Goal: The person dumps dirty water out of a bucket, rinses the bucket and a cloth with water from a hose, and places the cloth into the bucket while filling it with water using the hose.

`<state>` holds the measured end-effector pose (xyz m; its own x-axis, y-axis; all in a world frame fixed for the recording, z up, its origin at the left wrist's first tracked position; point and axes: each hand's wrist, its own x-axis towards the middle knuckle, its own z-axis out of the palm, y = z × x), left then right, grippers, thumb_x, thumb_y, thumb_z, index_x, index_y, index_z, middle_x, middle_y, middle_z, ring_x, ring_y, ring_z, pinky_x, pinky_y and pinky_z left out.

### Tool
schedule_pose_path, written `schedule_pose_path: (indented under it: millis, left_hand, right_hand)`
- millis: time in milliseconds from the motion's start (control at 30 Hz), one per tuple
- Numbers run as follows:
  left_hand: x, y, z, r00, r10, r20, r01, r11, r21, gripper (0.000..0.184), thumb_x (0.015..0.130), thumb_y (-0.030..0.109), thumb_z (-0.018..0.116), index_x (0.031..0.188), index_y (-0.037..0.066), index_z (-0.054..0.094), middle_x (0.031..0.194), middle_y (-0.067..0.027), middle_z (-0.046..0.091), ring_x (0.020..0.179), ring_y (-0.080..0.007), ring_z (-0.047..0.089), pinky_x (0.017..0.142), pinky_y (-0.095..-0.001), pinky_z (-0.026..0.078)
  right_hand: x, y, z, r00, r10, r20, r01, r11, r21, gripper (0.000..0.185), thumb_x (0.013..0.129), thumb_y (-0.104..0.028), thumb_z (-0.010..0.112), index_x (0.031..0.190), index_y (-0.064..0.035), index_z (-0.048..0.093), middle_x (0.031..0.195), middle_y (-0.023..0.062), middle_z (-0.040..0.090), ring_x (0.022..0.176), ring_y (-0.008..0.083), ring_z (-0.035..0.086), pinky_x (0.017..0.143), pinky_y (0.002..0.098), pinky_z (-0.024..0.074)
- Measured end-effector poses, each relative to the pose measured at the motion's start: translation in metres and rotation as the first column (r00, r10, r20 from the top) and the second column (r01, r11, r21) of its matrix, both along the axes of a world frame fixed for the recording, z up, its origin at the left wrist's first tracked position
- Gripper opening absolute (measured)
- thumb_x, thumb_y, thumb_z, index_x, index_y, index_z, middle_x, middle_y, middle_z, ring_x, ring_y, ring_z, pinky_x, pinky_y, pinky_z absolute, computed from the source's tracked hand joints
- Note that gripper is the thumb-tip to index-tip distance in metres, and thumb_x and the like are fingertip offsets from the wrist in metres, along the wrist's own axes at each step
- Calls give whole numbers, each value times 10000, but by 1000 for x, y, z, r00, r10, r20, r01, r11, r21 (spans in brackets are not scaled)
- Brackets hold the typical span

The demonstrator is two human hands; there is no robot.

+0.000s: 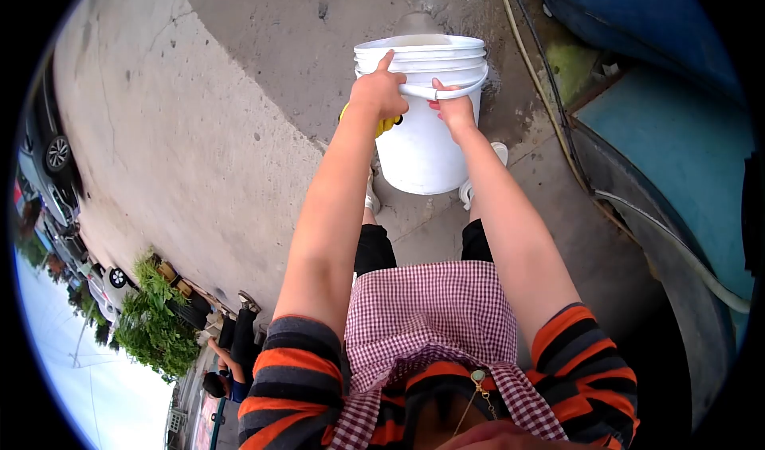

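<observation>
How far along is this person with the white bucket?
Possibly partway through emptying it. Done: wet-looking ground just beyond the rim suggests some liquid is already out. In hand: the right hand grips the handle of the white bucket; the left hand is at its upper side. Left: perhaps finishing and setting it down; I can't tell how much remains inside.

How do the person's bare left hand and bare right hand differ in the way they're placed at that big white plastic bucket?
The left hand has a finger stretched up over the bucket's ribbed upper part, while the right hand is lower, curled at the white handle. A yellow-and-black item shows just under the left hand; none shows by the right hand.

Both are bare and at the front of the white plastic bucket.
</observation>
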<state>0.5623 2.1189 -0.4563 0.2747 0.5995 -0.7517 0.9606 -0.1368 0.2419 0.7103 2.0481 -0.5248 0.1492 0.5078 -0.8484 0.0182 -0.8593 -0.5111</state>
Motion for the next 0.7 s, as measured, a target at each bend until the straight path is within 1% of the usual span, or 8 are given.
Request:
schedule_pose_path:
  millis: [100, 233, 333, 400, 500, 600, 633, 700]
  left_hand:
    - [1, -3, -36, 999, -18, -47, 17, 1000, -22, 556, 551, 186, 580, 1106, 209, 579, 1409, -66, 263, 1035, -274, 548, 870, -355, 454]
    - [9, -20, -57, 993, 117, -13, -117, 993, -22, 469, 561, 179, 604, 1030, 173, 596, 1430, -97, 192, 979, -285, 574, 818, -364, 478]
    - [5, -43, -62, 987, 159, 6, -159, 987, 6, 403, 561, 162, 628, 962, 145, 585, 1436, -129, 143, 930, -304, 589, 776, -376, 489]
    - [0, -60, -70, 988, 152, 10, -152, 988, -20, 410, 558, 157, 630, 964, 142, 578, 1437, -137, 131, 933, -308, 587, 778, -373, 488]
    - [-2, -77, -74, 980, 198, -14, -198, 980, -10, 412, 561, 154, 631, 968, 138, 567, 1433, -157, 128, 928, -316, 585, 771, -372, 487]
    - [4, -77, -73, 973, 225, -43, -225, 974, -2, 398, 570, 152, 632, 962, 137, 562, 1427, -157, 155, 928, -311, 584, 762, -371, 487]
    - [6, -76, -73, 973, 227, -47, -227, 974, 5, 393, 573, 151, 632, 959, 136, 562, 1426, -153, 163, 928, -307, 584, 762, -370, 487]
    - [7, -71, -72, 972, 231, -33, -230, 973, 32, 382, 579, 149, 632, 954, 131, 562, 1420, -140, 191, 940, -296, 580, 766, -366, 486]
  right_hand:
    - [4, -27, -18, 961, 120, 250, -166, 971, 171, 377, 820, -367, 575, 948, -14, 552, 939, 135, 620, 838, 220, 610, 752, 294, 458]
    - [16, -66, -30, 973, 51, 226, -90, 982, 166, 352, 822, -339, 571, 947, -11, 543, 914, 140, 615, 841, 237, 598, 764, 324, 453]
    - [31, -113, -39, 901, 19, 434, -44, 998, 47, 339, 831, -314, 559, 964, -3, 532, 895, 140, 606, 812, 232, 595, 745, 328, 455]
    - [37, -147, -45, 801, 87, 592, 12, 987, -161, 334, 847, -302, 536, 982, 4, 525, 901, 135, 597, 814, 219, 589, 724, 324, 454]
    - [36, -178, -46, 924, -296, 242, 379, 787, -487, 389, 851, -328, 531, 1046, 7, 494, 982, 140, 576, 863, 226, 577, 770, 330, 448]
    - [33, -183, -42, 826, -560, -58, 404, 662, -631, 454, 854, -365, 522, 1112, 1, 453, 1062, 131, 542, 916, 238, 554, 818, 357, 441]
    - [33, -191, -53, 780, -604, -163, 402, 684, -609, 485, 852, -356, 534, 1165, -6, 412, 1087, 124, 513, 960, 246, 536, 847, 383, 435]
    - [26, -188, -55, 702, -705, -100, 513, 598, -616, 445, 849, -332, 547, 1135, -14, 427, 1074, 113, 511, 990, 232, 524, 835, 371, 444]
